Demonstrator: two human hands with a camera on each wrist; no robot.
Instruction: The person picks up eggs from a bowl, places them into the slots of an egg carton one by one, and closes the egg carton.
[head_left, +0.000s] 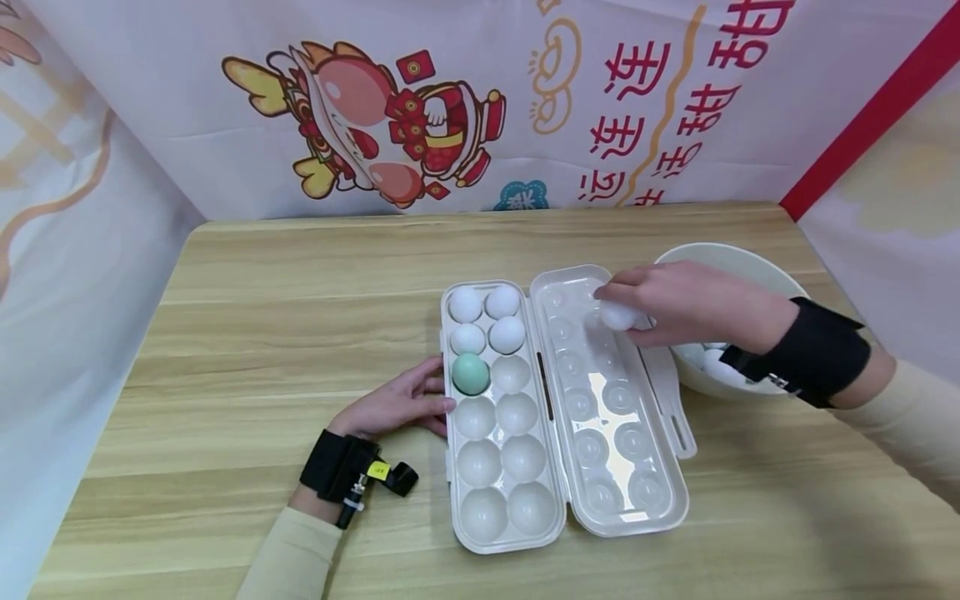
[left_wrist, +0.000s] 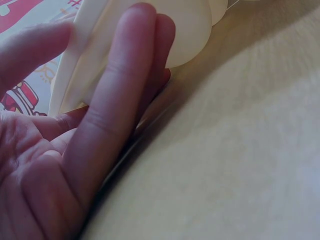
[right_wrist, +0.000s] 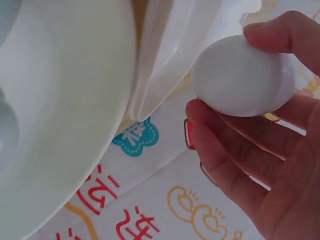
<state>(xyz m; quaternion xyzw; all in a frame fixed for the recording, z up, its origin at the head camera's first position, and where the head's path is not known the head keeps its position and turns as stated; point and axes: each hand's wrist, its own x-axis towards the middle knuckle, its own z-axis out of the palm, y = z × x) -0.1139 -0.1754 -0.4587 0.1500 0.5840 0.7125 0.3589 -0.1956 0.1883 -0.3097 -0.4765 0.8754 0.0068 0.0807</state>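
In the head view my right hand (head_left: 675,304) pinches a white egg (head_left: 619,315) above the open lid of an egg box. The right wrist view shows thumb and fingertips round that egg (right_wrist: 245,75). My left hand (head_left: 397,400) touches the left side of the white plastic egg box (head_left: 517,371), near its middle. From the left wrist, fairly straight fingers (left_wrist: 112,95) lie along the box's side, close over the table. White eggs (head_left: 467,306) fill the two far rows of the box, and one green egg (head_left: 470,374) sits in the left cup of the third row.
A white bowl (head_left: 712,254) with several white eggs (head_left: 720,364) stands at the right, partly hidden by my right hand and wrist. The box's lid (head_left: 600,417) lies open towards the bowl. A printed cloth (head_left: 450,33) hangs behind the wooden table (head_left: 262,333).
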